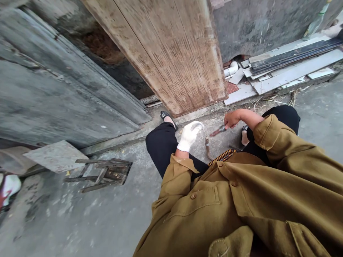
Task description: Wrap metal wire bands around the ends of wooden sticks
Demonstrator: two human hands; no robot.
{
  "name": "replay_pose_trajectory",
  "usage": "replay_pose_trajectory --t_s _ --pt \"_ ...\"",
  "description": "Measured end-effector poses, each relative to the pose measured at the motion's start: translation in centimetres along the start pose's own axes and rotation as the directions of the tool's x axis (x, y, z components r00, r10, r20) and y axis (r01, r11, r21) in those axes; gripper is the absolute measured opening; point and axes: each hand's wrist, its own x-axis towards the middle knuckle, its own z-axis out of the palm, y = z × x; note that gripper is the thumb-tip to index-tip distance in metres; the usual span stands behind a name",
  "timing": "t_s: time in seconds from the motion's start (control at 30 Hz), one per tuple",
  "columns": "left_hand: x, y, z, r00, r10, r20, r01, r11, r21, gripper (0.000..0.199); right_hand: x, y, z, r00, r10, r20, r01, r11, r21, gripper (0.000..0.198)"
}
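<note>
Two-handed work between the spread knees (pixel 160 146) of a seated person, seen from above. The right hand (pixel 232 119), bare, is closed around the rear of a short tool (pixel 217 131), which has a grey collar and a reddish-brown front end pointing toward the person's left and slightly down. The left hand (pixel 189 136), in a white glove, has its fingers curled in and the tips close together; whether something small is pinched there cannot be told. Between the hands and nearer the body, a curved brown rod (pixel 207 147) stands with its upper end raised; its lower part bends toward a striped orange-and-black edge (pixel 222 156), and its fixing is hidden. The tool's front end is near the top of the rod, apparently apart from it. Beyond both hands, the lower edge of a wooden panel (pixel 171 57) comes down near the concrete ground (pixel 115 221). Points of good practice, as judged: a firm grip behind the collar, with the wrist free; gloved fingertips out of line with the tool's front end; the rod checked for wobble before any load; both knees wide, leaving the right forearm room to move
</note>
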Motion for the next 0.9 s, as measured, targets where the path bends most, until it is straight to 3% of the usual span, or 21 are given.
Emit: replay_pose_trajectory --t_s 0.07,0.13,0.17,0.2,0.23,0.27,0.33,0.4,0.47,0.5,0.53,0.57,0.63,0.67,0.73,0.77,0.83,0.9 --pt "1.1 -0.5 -0.3 1.0 0.019 -0.017 -0.019 1.0 0.012 0.019 -0.2 -0.9 0.7 0.964 -0.118 0.237 0.097 0.99 0.099 0.044" --pt "2.3 -1.7 -0.1 0.999 0.011 -0.032 -0.011 1.0 0.012 0.02 -0.9 -1.6 0.9 0.873 -0.321 0.368 0.234 0.936 0.263 0.053" --pt "2.7 -2.4 0.1 0.998 -0.008 -0.055 0.008 1.0 0.003 0.02 -1.5 -1.8 0.8 0.835 -0.431 0.341 0.308 0.881 0.36 0.056" --pt "3.0 -3.2 0.3 0.998 -0.04 -0.054 0.041 0.999 0.007 0.019 -2.1 -1.8 0.6 0.831 -0.512 0.217 0.383 0.809 0.446 0.056" --pt "3.1 -4.0 0.7 0.995 -0.092 -0.031 0.093 0.995 0.037 0.018 -2.8 -1.7 0.2 0.847 -0.531 0.006 0.456 0.732 0.506 0.054" --pt "3.0 -4.7 1.1 0.99 -0.138 -0.017 0.139 0.989 0.055 0.018 -3.3 -1.5 -0.3 0.855 -0.461 -0.236 0.51 0.67 0.54 0.051" --pt "2.4 -5.4 2.1 0.961 -0.201 0.192 0.193 0.979 0.058 0.023 -3.9 -0.8 -1.2 0.829 -0.208 -0.52 0.509 0.667 0.544 0.043" --pt "1.7 -5.1 2.8 0.907 -0.157 0.39 0.151 0.987 0.046 0.025 -3.7 -0.1 -1.8 0.774 0.045 -0.631 0.389 0.754 0.53 0.035" --pt "1.1 -4.2 2.9 0.871 -0.122 0.475 0.13 0.991 0.016 0.026 -2.8 0.4 -2.0 0.74 0.195 -0.644 0.172 0.871 0.461 0.032" --pt "1.0 -3.6 2.8 0.873 -0.12 0.473 0.14 0.99 -0.008 0.027 -2.3 0.4 -1.9 0.744 0.227 -0.629 0.048 0.92 0.389 0.03" --pt "0.9 -3.1 2.4 0.886 -0.118 0.447 0.149 0.988 -0.034 0.026 -1.9 0.3 -1.7 0.777 0.225 -0.588 -0.056 0.955 0.29 0.027" --pt "0.8 -2.8 2.0 0.908 -0.116 0.402 0.148 0.988 -0.051 0.024 -1.5 0.1 -1.4 0.839 0.194 -0.508 -0.116 0.976 0.183 0.024" --pt "0.9 -2.5 1.0 0.953 -0.103 0.285 0.13 0.989 -0.077 0.023 -1.2 -0.6 -0.7 0.975 0.084 -0.205 -0.077 0.996 0.042 0.023" --pt "0.9 -2.6 0.5 0.966 -0.109 0.233 0.129 0.989 -0.074 0.023 -1.3 -1.0 -0.4 1.0 -0.002 -0.018 0.003 0.999 0.046 0.026" --pt "1.0 -3.1 0.0 0.981 -0.124 0.15 0.136 0.988 -0.069 0.025 -2.1 -1.6 -0.2 0.949 -0.227 0.219 0.187 0.964 0.189 0.039" --pt "1.1 -3.4 0.0 0.985 -0.131 0.11 0.14 0.987 -0.074 0.026 -2.6 -1.8 -0.3 0.916 -0.342 0.209 0.276 0.917 0.287 0.046" --pt "1.1 -4.1 0.3 0.987 -0.142 0.075 0.148 0.986 -0.079 0.027 -3.8 -1.9 -0.8 0.868 -0.494 -0.057 0.465 0.766 0.444 0.055" --pt "1.0 -4.5 0.9 0.978 -0.153 0.144 0.164 0.984 -0.071 0.028 -4.5 -1.5 -1.6 0.8 -0.417 -0.431 0.595 0.64 0.487 0.058"
